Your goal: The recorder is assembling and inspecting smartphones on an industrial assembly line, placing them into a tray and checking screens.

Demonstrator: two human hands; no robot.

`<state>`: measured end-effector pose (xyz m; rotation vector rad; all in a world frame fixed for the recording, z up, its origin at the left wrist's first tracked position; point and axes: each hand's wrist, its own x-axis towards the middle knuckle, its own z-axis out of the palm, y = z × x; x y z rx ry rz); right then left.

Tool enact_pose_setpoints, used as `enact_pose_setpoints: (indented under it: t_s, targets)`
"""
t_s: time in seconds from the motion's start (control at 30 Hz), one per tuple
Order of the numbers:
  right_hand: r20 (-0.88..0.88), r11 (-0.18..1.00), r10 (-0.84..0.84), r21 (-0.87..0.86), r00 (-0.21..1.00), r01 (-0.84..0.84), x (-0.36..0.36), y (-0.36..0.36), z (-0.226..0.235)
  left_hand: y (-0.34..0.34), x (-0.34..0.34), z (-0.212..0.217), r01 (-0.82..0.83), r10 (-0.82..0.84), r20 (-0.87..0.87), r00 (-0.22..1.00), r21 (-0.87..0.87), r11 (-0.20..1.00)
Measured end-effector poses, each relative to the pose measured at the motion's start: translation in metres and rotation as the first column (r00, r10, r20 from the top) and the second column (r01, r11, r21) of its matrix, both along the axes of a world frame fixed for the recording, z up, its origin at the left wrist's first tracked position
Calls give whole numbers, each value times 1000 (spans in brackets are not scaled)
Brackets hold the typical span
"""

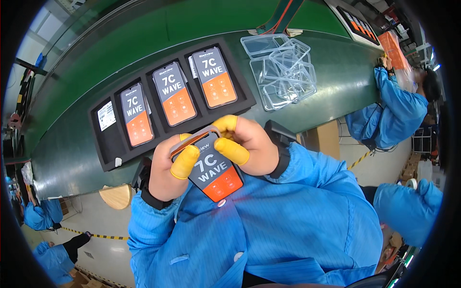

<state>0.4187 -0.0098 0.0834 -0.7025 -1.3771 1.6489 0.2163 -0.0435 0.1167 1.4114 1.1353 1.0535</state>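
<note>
A smartphone [211, 168] with a dark grey and orange front is held between both hands, tilted in front of the chest, near the tabletop [331, 79] edge. The left hand [165, 168] has a narrow grip on the phone's upper left side, its thumb in a yellow finger cot [184, 163] lying over the front edge. The right hand [257, 146] grips the upper right side just as closely, the thumb across the front and another yellow-covered finger at the top end. A grey rim [204, 131] shows around the phone's upper end; whether it is seated along the whole phone cannot be told, since the hands hide part of it.

Beyond the hands, a black compartmented tray [243, 106] lies slanted on the green tabletop. Three more phones with the same fronts rest in it: a left phone [136, 115], a middle phone [174, 96] and a right phone [214, 77]. A white label [106, 116] shows at the tray's left end. Just right of the tray, clear plastic shells [263, 72] lie in a loose, overlapping pile. A co-worker [389, 113] in blue is farther right.
</note>
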Motion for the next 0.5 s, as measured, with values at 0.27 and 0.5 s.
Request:
enact_pose_setpoints:
  t_s: [0.27,0.5]
  targets:
    - [171,989,-17,147,985,-9,-1,4,21,1,2,14,62,-59,56,997,-62,996]
    - [58,994,-60,97,997,54,-5,1,7,1,4,16,69,-69,43,997,-16,997]
